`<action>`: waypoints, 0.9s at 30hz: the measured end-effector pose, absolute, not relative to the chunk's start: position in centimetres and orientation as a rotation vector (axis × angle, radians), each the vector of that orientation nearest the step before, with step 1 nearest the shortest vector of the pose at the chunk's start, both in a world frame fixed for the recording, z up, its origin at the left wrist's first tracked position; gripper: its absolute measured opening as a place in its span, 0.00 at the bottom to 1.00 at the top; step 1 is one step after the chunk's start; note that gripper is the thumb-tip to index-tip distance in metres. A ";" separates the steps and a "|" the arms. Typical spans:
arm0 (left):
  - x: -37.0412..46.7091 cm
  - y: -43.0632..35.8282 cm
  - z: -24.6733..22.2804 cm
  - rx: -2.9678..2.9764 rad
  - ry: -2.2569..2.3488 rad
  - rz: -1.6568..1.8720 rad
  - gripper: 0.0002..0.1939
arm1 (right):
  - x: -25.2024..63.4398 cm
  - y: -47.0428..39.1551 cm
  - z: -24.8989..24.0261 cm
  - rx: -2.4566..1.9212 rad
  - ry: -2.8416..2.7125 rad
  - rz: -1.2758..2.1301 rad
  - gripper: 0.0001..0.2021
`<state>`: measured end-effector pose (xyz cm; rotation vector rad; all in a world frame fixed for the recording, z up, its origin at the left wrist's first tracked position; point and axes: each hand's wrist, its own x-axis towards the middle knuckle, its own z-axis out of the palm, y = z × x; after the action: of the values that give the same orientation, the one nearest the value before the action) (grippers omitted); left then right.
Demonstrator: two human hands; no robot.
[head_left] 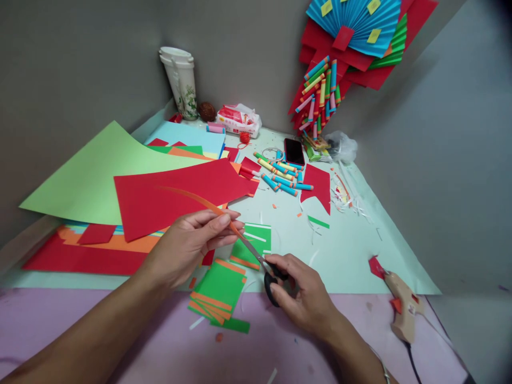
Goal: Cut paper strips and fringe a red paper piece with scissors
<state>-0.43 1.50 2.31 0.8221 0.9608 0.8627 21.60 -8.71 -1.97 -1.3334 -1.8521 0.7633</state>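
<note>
The work was, it seemed, in its middle part. The left hand (200, 234) pinched an orange strip (200, 200) between thumb and fingers, above the near part of the table (340, 341). The right hand (304, 290) was closed around the handles of the scissors (253, 249), and their blades pointed to the near end of this strip; whether they were already biting the paper, I could not tell.

As for what was done, several narrow orange pieces lay on the near green paper (220, 282), and white and orange ones on the green paper just beyond it. Farther away, a group of rolled tubes (284, 182) with orange ends looked finished. The strip in hand was long, so probably more cutting was left.

On the left, a big red sheet (180, 197) and a light green sheet (88, 176) covered other papers and took much of the space. A phone (295, 151) lay just behind the tubes. At the near right rested a glue gun (406, 304), well apart from the hands. The small scraps around the green papers could perhaps be mixed with the good pieces.
</note>
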 end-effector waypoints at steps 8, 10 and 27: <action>0.0 1.1 2.0 0.840 0.970 0.856 0.12 | 21.5 -8.8 -1.9 -1.357 -1.852 0.733 0.23; 0.1 1.0 2.1 0.828 0.976 0.859 0.12 | 21.5 -8.8 -1.9 -1.362 -1.861 0.726 0.23; 0.2 1.0 2.3 0.773 0.924 0.869 0.08 | 21.5 -8.8 -2.1 -1.373 -1.882 0.697 0.22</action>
<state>0.19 0.99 2.25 0.7730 0.9241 0.8691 21.49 -8.76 -2.07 -1.3734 -1.8823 0.6974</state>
